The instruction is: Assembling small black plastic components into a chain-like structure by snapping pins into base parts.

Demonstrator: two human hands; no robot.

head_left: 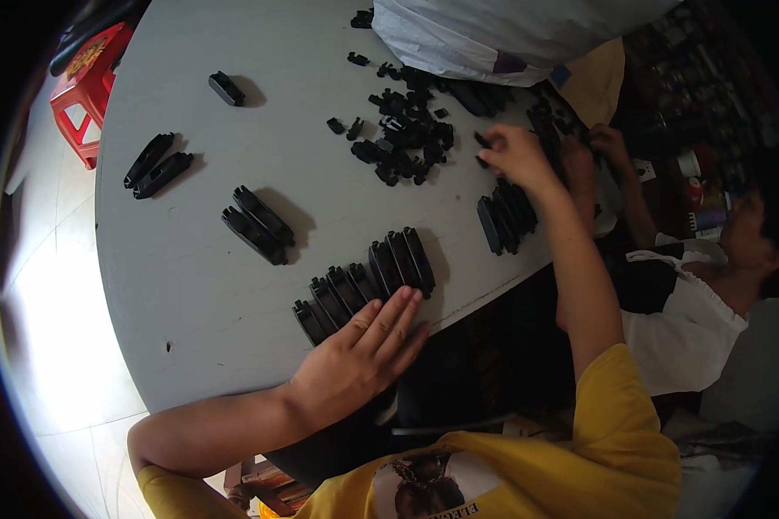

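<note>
My left hand lies with its fingers stretched out along the near ends of a row of black elongated plastic parts. Its fingertips touch the taller parts at the row's right end. Over the table's right side, my right hand pinches a small black plastic part, mostly hidden by the fingers. Left of that hand is a loose heap of small black plastic pieces. Just below it, several long black parts stand side by side.
On the grey table sit two pairs of black parts and a single one. A white bag covers the far edge. At right, another person's hands work close to mine. A red stool stands beyond the table's left edge.
</note>
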